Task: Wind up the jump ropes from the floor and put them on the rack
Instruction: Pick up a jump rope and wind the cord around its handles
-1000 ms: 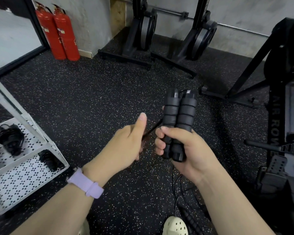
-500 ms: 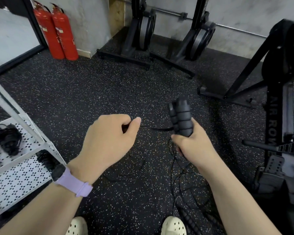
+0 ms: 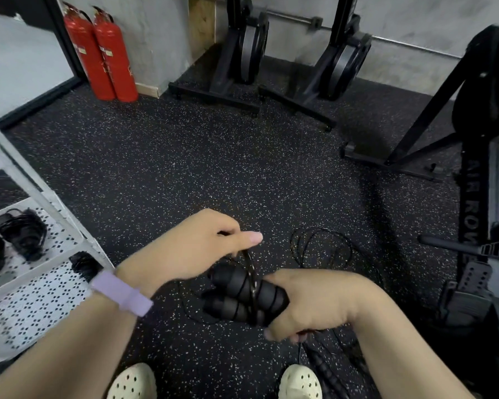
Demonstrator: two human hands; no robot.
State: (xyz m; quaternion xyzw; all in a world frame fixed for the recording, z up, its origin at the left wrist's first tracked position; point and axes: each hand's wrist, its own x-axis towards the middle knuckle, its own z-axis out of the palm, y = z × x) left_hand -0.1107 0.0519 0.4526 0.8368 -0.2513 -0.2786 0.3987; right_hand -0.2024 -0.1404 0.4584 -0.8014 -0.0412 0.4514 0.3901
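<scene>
My right hand point(image 3: 314, 300) grips the two black ribbed jump rope handles point(image 3: 239, 295), held side by side and pointing left. My left hand point(image 3: 196, 246) pinches the thin black cord point(image 3: 249, 263) just above the handles, where it crosses over them. Loose loops of the cord point(image 3: 320, 249) lie on the speckled floor behind my right hand. Another rope handle point(image 3: 326, 372) lies on the floor by my right shoe. The white perforated rack point(image 3: 41, 298) stands at the left, with wound ropes point(image 3: 23, 234) on its shelf.
Two red fire extinguishers point(image 3: 101, 53) stand by the wall at the back left. Black rowing machines point(image 3: 242, 53) stand along the back wall, and another rower point(image 3: 487, 197) fills the right side. My light clogs point(image 3: 133, 381) show at the bottom.
My right hand has lowered and tipped the handles from upright to sideways. My left hand has carried the cord right, over the handles.
</scene>
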